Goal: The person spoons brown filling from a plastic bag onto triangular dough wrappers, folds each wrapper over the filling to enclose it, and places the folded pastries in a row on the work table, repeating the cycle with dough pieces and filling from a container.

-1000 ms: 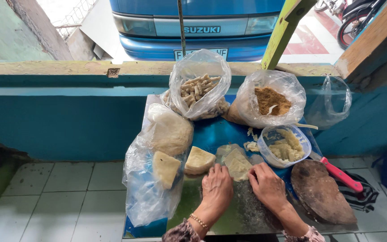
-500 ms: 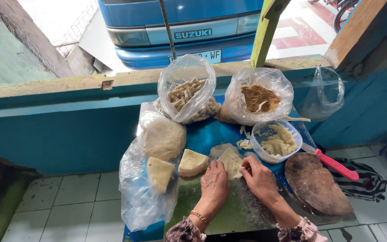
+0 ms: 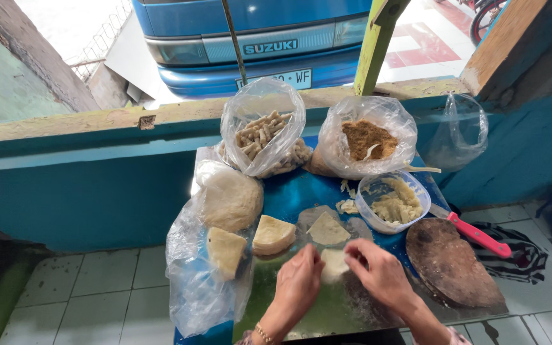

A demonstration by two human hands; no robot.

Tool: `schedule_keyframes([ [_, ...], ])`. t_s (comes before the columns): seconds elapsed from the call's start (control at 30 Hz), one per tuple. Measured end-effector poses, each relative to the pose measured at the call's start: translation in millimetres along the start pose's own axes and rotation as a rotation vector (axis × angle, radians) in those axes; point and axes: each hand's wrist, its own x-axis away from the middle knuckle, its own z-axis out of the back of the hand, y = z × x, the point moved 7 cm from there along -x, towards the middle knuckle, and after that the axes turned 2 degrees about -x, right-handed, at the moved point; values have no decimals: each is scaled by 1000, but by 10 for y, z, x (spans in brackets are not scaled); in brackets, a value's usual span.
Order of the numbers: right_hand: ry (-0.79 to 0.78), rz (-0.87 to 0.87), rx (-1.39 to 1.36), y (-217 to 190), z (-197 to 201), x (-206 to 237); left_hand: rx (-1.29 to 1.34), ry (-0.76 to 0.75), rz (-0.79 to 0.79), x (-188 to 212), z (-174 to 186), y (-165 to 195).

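Both hands pinch one pale wrapper sheet (image 3: 333, 263) on the table (image 3: 289, 198), just below the plastic tub (image 3: 394, 201) of filling: left hand (image 3: 298, 284) at its left edge, right hand (image 3: 381, 275) at its right. It looks thin, limp and easily torn, so edges seem the safest hold.

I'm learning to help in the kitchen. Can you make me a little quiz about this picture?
1. True or false: both hands touch the pale wrapper.
2. What colour is the knife handle?
3. Which holds rolled sticks: A) the left bag, B) the right bag, C) the clear tub?

Key:
1. True; left hand and right hand pinch it.
2. Pink-red.
3. A.
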Motion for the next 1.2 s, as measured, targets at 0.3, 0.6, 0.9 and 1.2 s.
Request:
schedule_keyframes([
  [0.3,-122,64,190,77,-18,452,-212,9,-7,497,-176,-138],
  [0.6,-203,29,300,63,39,360,-142,87,-258,601,-157,96],
  [0.9,-152,-155,-58,-45,-107,273,-36,126,-351,518,54,264],
  [1.2,-46,2,-232,-245,-44,-72,-213,311,-296,242,271,217],
])
